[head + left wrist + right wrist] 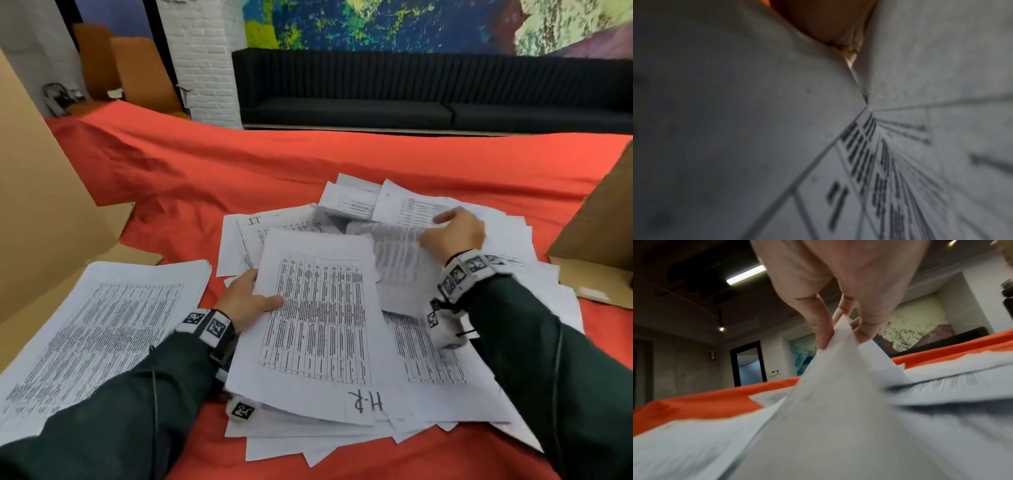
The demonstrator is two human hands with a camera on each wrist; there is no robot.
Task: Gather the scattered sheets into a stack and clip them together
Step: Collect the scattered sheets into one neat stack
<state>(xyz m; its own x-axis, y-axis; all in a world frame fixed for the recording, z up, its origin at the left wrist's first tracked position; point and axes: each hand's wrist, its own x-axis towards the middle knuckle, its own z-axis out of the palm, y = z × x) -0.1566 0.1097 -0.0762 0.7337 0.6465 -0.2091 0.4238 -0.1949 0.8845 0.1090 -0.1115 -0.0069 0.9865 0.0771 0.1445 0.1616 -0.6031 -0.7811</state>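
Note:
Several printed sheets [479, 394] lie scattered and overlapping in the middle of the red tablecloth [239, 171]. My left hand [246, 298] grips the left edge of a bundle of sheets [318, 325] marked "H.R", thumb on top. In the left wrist view only blurred paper [735, 113] fills the picture. My right hand [452, 233] pinches the corner of a lifted sheet [394, 246] at the far side of the pile. The right wrist view shows that sheet [838, 369] raised between thumb and fingers [822, 327]. No clip is visible.
A neat stack of printed sheets [102, 325] lies at the left. Brown cardboard [34, 205] stands at the left edge, and another cardboard piece [599, 233] at the right. A black sofa [411, 92] runs behind the table.

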